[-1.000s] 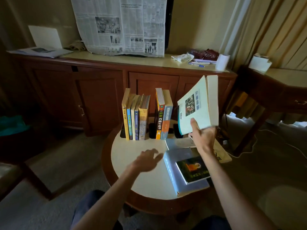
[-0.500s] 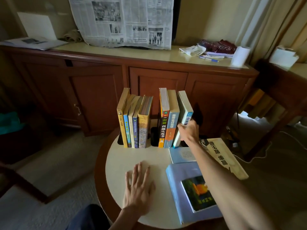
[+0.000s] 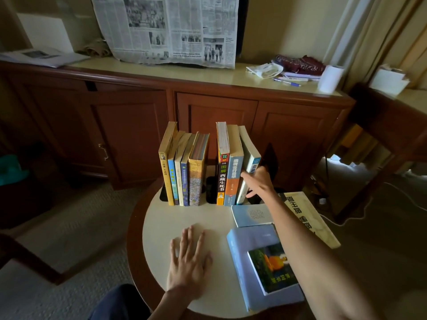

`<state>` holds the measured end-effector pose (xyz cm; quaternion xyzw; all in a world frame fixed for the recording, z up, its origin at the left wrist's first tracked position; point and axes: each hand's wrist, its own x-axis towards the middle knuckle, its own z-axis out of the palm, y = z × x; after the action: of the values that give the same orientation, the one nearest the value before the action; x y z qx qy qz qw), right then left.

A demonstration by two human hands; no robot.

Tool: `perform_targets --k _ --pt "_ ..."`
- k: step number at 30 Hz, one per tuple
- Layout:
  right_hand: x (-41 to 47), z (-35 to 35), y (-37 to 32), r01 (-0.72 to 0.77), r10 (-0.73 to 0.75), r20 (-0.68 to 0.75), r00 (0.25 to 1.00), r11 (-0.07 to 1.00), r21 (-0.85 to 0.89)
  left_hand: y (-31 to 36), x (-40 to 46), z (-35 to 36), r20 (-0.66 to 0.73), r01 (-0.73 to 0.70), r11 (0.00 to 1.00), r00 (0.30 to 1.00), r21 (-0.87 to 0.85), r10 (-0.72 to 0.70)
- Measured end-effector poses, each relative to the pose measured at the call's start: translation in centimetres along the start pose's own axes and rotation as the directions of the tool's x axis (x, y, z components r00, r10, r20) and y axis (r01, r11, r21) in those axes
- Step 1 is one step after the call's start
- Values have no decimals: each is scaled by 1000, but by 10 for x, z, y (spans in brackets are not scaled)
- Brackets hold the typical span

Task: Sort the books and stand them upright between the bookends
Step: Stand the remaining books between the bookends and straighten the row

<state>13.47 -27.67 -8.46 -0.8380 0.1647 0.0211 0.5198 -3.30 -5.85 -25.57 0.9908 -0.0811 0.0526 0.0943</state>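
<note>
Now at the back of the round table (image 3: 161,218): two upright groups of books. Left group (image 3: 184,167) of five, yellow and blue spines, packed together, with a black bookend base (image 3: 163,195) showing at its left foot. Right group of three: an orange-spined book (image 3: 222,172), a blue-and-orange one (image 3: 233,172), then a pale white-and-teal book (image 3: 250,158) leaning slightly left against its neighbour. Between the groups, another black bookend (image 3: 210,189); behind and right of the pale book, a dark curved bookend (image 3: 270,161).

Right hand (image 3: 260,183) reaching forward, forefinger stretched against the pale book's spine, the other fingers loosely curled below it; whether the thumb touches the book, cannot tell. Left hand (image 3: 188,262) flat on the bare tabletop, palm down, fingers straight and a little spread, holding nothing.

Lying flat at the right of the table: a small light-blue book (image 3: 251,214), a large pale-blue book (image 3: 245,262) with a green-and-orange cover picture, and a cream book (image 3: 305,218) overhanging the edge.

Behind, a wooden sideboard (image 3: 208,107) with a newspaper (image 3: 171,28) hanging above.
</note>
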Motion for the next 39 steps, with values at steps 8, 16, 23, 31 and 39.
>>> perform_targets --k 8,16,23,31,39 --pt "-14 -14 -7 97 -66 239 969 988 -121 0 1 1 -2 3 1000 1000 1 -3" --pt "-27 -13 -13 149 -89 220 972 950 -275 0 -1 -7 81 14 1000 997 -25 -12" --pt "-53 -27 -10 271 -222 185 957 912 -309 3 4 -19 217 16 997 976 -71 0" --pt "-83 -43 -1 236 -207 117 971 901 -364 81 11 -62 415 235 864 909 -445 -33" --pt "-139 -56 92 121 3 199 980 782 -611 103 -12 -52 414 248 872 909 -423 -58"
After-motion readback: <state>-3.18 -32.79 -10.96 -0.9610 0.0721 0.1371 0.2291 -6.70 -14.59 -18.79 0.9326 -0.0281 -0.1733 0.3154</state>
